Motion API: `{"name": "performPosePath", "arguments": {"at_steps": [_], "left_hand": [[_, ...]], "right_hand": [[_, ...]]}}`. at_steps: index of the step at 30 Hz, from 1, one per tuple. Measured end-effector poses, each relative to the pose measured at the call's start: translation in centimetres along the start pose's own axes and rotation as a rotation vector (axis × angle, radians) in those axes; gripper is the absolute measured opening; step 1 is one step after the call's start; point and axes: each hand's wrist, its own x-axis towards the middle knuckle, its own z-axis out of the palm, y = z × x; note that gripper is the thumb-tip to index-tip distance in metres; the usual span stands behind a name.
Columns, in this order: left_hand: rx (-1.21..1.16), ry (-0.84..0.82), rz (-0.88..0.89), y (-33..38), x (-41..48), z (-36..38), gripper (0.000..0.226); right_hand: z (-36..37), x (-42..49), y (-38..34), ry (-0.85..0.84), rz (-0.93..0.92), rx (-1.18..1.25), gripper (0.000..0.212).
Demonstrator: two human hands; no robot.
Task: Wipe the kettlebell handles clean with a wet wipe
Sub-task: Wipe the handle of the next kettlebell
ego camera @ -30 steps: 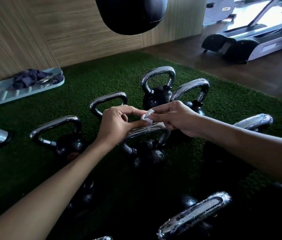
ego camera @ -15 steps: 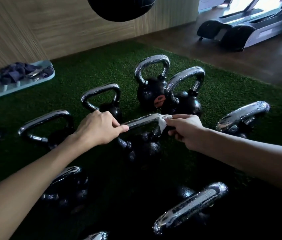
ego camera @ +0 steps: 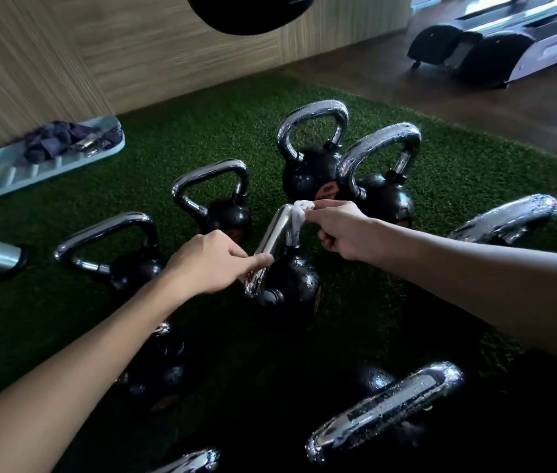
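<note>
Obs: the centre kettlebell [ego camera: 290, 285] stands on the green turf [ego camera: 167, 138], ringed by other kettlebells. The left hand [ego camera: 208, 264] grips the near corner of its handle [ego camera: 272, 238], one finger laid along the bar. The right hand [ego camera: 342, 230] pinches the wet wipe [ego camera: 299, 209] onto the far corner, where the bar bends down into the post. The hands are apart, one at each end.

Change: a second ago both hands met over the wipe, above the bar. Half a second ago the wipe was on the bar's right end. Now the handle runs slanting away instead of across (bell turned by the left hand, I judge, though the camera also shifted), and the wipe is bunched over the bend.

Meaning: wiping of this handle is under way and probably heading down the far post. The back handle [ego camera: 314, 109] and the near handle [ego camera: 389, 407] carry droplets. Whether either has been wiped, cannot tell.
</note>
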Motion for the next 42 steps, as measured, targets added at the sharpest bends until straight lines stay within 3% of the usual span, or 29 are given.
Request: {"name": "performPosePath", "arguments": {"at_steps": [2, 5, 7, 11, 16, 20, 28, 34, 42], "left_hand": [[-0.029, -0.054, 0.094, -0.6, 0.2, -0.9, 0.048], [-0.086, -0.093, 0.229, -1.1, 1.1, -2.0, 0.078], [-0.125, -0.139, 0.272, -0.9, 2.3, -2.6, 0.084], [-0.104, -0.158, 0.233, 1.3, 5.9, -3.3, 0.073], [-0.138, -0.338, 0.236, 2.8, 8.4, -3.6, 0.083], [-0.165, -0.305, 0.224, 2.0, 8.4, -3.4, 0.078], [-0.273, -0.308, 0.193, -0.8, 8.8, -4.2, 0.068], [-0.390, -0.361, 0.199, -3.0, 9.4, -3.9, 0.079], [-0.396, -0.348, 0.239, -4.4, 9.8, -4.1, 0.071]], "right_hand": [[-1.1, 0.2, 0.5, 0.039, -0.014, -0.008, 0.010], [-2.8, 0.5, 1.6, 0.116, 0.001, -0.002, 0.012], [-3.4, 0.9, 1.8, 0.151, 0.012, 0.019, 0.012], [-3.4, 2.1, 1.7, 0.214, -0.033, 0.011, 0.013], [-1.5, 2.7, 2.5, 0.243, -0.147, -0.167, 0.012], [0.4, 3.0, 3.7, 0.268, -0.253, -0.259, 0.005], [2.1, 2.9, 5.7, 0.219, -0.369, -0.542, 0.017], [3.8, 3.7, 3.2, 0.239, -0.417, -0.365, 0.013], [4.6, 3.8, 3.8, 0.237, -0.417, -0.336, 0.017]]}}
